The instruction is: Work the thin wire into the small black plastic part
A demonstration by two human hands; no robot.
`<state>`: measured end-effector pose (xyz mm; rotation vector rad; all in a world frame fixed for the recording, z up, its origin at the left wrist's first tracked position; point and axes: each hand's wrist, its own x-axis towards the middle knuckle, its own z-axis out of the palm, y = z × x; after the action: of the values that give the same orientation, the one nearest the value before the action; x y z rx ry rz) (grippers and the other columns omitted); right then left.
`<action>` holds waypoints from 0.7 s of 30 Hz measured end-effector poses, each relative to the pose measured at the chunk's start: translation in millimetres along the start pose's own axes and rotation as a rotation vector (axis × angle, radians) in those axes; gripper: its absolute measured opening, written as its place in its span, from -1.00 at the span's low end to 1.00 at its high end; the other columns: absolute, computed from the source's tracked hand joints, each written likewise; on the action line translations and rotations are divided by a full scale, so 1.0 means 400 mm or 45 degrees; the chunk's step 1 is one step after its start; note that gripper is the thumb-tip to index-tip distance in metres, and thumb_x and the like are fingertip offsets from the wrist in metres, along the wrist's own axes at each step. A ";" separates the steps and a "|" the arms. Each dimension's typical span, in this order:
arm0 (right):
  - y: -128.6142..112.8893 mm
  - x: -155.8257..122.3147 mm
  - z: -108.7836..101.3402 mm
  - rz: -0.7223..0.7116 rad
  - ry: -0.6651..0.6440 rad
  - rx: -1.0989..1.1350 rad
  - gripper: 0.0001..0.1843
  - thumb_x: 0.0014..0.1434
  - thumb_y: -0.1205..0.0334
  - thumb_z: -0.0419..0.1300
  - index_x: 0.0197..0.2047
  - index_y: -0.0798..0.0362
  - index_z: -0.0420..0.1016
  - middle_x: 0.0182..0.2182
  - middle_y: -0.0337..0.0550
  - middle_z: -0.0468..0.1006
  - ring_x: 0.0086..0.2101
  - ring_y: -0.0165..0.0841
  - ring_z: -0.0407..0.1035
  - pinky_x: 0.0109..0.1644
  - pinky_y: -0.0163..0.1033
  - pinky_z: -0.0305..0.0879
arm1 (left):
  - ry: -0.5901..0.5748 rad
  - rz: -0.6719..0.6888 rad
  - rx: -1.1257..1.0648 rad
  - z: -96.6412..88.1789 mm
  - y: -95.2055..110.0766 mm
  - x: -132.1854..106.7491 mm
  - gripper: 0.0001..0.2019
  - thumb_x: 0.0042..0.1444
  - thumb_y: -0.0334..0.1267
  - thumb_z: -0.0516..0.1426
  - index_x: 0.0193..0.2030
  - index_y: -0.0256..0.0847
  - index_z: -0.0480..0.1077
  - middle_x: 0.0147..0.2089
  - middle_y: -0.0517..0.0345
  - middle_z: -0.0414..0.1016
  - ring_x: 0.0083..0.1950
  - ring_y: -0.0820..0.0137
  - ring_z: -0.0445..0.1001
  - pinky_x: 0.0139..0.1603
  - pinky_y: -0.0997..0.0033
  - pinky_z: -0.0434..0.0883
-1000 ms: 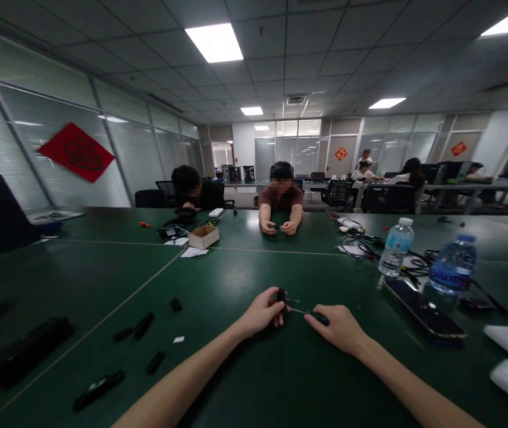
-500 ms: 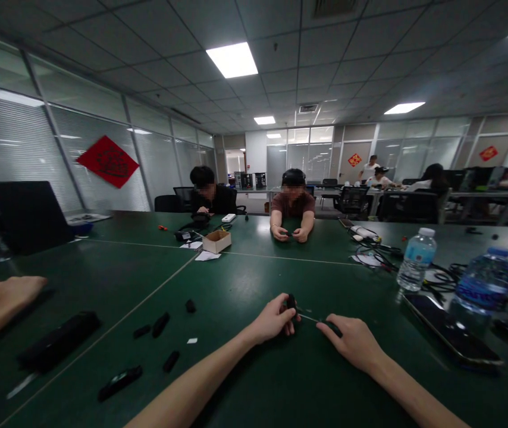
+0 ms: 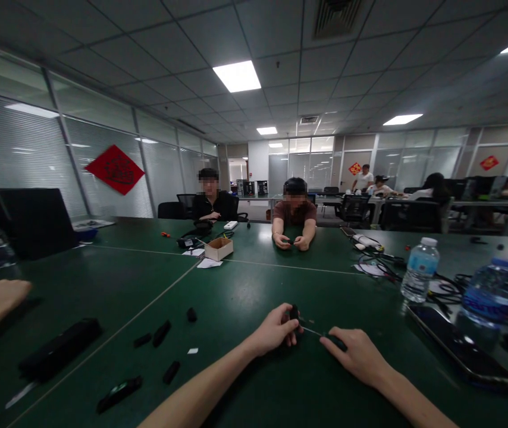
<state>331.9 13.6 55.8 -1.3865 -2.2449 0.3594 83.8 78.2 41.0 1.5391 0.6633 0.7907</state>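
My left hand (image 3: 279, 326) is closed around a small black part (image 3: 294, 311), pinched upright between thumb and fingers just above the green table (image 3: 245, 386). My right hand (image 3: 357, 352) grips the dark handle of a screwdriver (image 3: 311, 330). Its thin metal shaft points left and reaches the black part; whether the tip sits in a screw is too small to tell. Left of my forearm lie several loose black pieces, among them a block (image 3: 191, 314), a short bar (image 3: 171, 372) and a longer piece with a greenish face (image 3: 119, 393). A white scrap (image 3: 193, 351) lies near them.
On the right stand two water bottles (image 3: 420, 270) beside a phone (image 3: 459, 345) and tangled cables (image 3: 376, 257). A small cardboard box (image 3: 219, 249) is further off. At left are a black case (image 3: 60, 348) and another person's hand (image 3: 2, 294). Two people sit opposite.
The view has tilted up slightly, so everything sits lower. Both my hands keep their hold on the black part and screwdriver. The person opposite at left has raised their head.
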 end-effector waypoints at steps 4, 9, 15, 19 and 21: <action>-0.004 0.001 0.004 0.003 0.054 -0.084 -0.55 0.32 -0.12 -0.05 -0.24 0.01 0.52 -0.42 -0.20 0.55 -0.44 -0.35 0.43 -0.30 -0.29 0.29 | -0.003 0.000 0.004 0.000 -0.010 0.007 -0.60 0.18 -0.07 0.12 0.06 -0.26 0.21 -0.21 -0.01 0.49 -0.47 0.48 0.45 -0.50 0.52 0.34; -0.005 0.002 0.009 0.019 0.082 -0.140 -0.54 0.32 -0.14 -0.04 -0.27 0.00 0.51 -0.44 -0.21 0.54 -0.44 -0.34 0.43 -0.29 -0.27 0.27 | 0.008 0.008 0.033 0.000 -0.018 0.011 -0.61 0.16 -0.09 0.13 0.04 -0.25 0.22 -0.25 0.04 0.49 -0.49 0.49 0.44 -0.52 0.52 0.32; -0.005 0.005 0.008 0.036 0.055 -0.115 -0.53 0.32 -0.16 -0.06 -0.28 -0.01 0.50 -0.44 -0.20 0.55 -0.44 -0.33 0.43 -0.30 -0.27 0.28 | 0.005 0.017 0.055 -0.002 -0.016 0.008 -0.60 0.16 -0.07 0.13 0.05 -0.25 0.23 -0.21 0.02 0.49 -0.45 0.47 0.45 -0.48 0.49 0.35; -0.003 0.004 0.011 0.037 0.081 -0.130 -0.53 0.32 -0.16 -0.06 -0.27 -0.01 0.50 -0.43 -0.20 0.54 -0.44 -0.33 0.43 -0.29 -0.26 0.29 | 0.002 0.021 0.045 -0.002 -0.014 0.008 -0.62 0.18 -0.06 0.10 0.04 -0.24 0.23 -0.22 0.02 0.49 -0.45 0.47 0.46 -0.49 0.49 0.36; -0.002 0.004 0.014 0.040 0.104 -0.140 -0.53 0.33 -0.15 -0.07 -0.27 -0.01 0.49 -0.44 -0.19 0.54 -0.45 -0.33 0.43 -0.30 -0.26 0.29 | -0.010 0.020 0.035 -0.002 -0.011 0.007 -0.63 0.19 -0.05 0.09 0.03 -0.23 0.22 -0.21 0.02 0.49 -0.45 0.47 0.46 -0.49 0.49 0.36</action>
<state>327.7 15.0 51.7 -1.4664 -2.2075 0.1890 85.1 81.2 37.2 1.5732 0.6595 0.7899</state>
